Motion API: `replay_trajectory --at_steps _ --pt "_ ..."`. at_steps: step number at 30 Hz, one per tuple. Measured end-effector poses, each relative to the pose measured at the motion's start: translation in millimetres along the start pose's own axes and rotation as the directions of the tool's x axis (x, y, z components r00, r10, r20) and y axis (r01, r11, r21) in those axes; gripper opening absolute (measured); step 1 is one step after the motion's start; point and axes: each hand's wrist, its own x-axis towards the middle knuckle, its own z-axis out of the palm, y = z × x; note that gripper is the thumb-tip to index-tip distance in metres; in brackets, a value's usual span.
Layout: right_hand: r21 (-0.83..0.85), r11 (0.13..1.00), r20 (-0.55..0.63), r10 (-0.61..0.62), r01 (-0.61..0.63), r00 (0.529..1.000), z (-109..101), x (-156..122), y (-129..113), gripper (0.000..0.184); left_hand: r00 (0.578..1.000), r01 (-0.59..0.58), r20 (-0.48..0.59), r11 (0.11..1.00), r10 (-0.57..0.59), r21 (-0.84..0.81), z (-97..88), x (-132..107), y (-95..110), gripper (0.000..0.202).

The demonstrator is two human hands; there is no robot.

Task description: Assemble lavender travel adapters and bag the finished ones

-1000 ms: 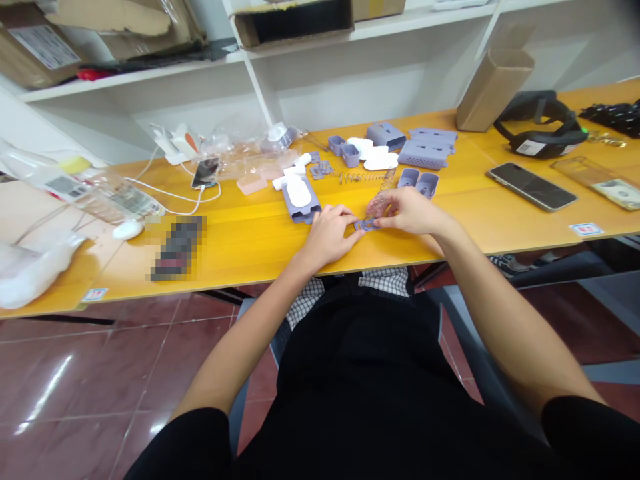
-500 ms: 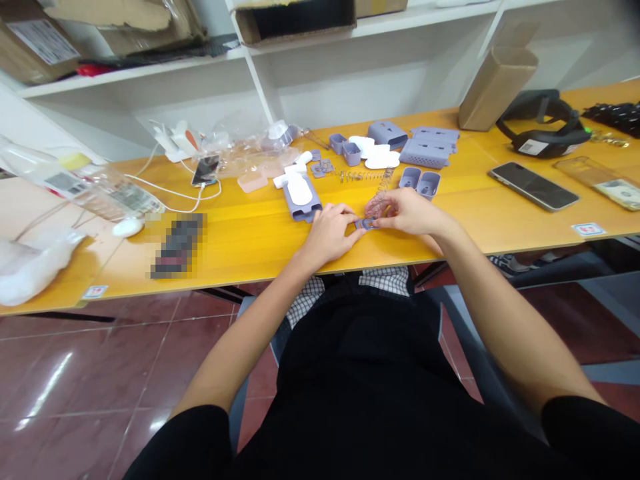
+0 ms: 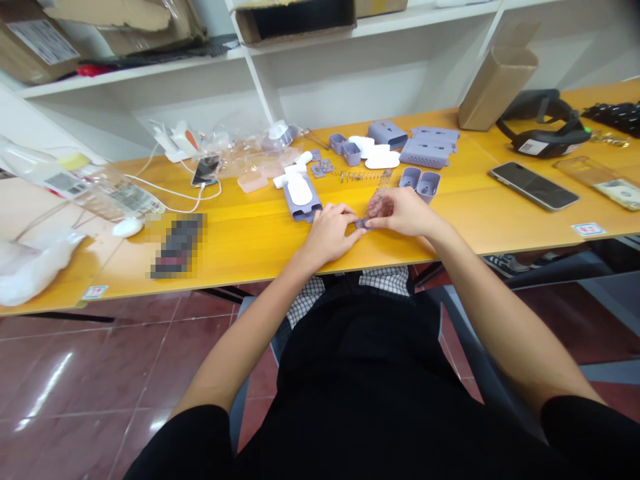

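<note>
Between my hands, near the table's front edge, lies a small purple-grey plastic piece (image 3: 361,225). My left hand (image 3: 331,233) rests on the table with thumb and fingertips closed on the left side of this piece. The thumb and index finger of my right hand (image 3: 405,212) pinch its right side. A coiled metal spring (image 3: 384,183) rises behind my right fingers; its lower end is hidden. Just beyond my left hand lies a purple housing (image 3: 313,205) with a white oval cover (image 3: 301,190) on it. Two joined purple cups (image 3: 429,184) stand beyond my right hand.
Farther back are flat purple pieces (image 3: 323,167), a lying spring (image 3: 363,176), white covers (image 3: 383,157) and purple housings (image 3: 427,152). A phone (image 3: 534,186) and a black headset (image 3: 547,130) are at right. Plastic bottles (image 3: 120,190) and a charging cable (image 3: 175,202) lie at left.
My right fingers have shifted slightly left on the small plastic piece, covering more of it. My left hand stays in place.
</note>
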Motion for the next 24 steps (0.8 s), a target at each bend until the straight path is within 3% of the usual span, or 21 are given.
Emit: replay_trajectory --at_steps 12,24 --pt "-0.065 0.998 -0.111 0.012 -0.019 0.994 9 2 -8 0.041 1.000 0.018 -0.007 1.000 -0.018 0.015 0.1 0 1 0.029" --pt "0.178 0.982 0.037 0.063 -0.068 0.997 -5 1 6 0.043 0.998 0.045 -0.046 0.999 -0.045 0.013 0.5 -1 3 0.032"
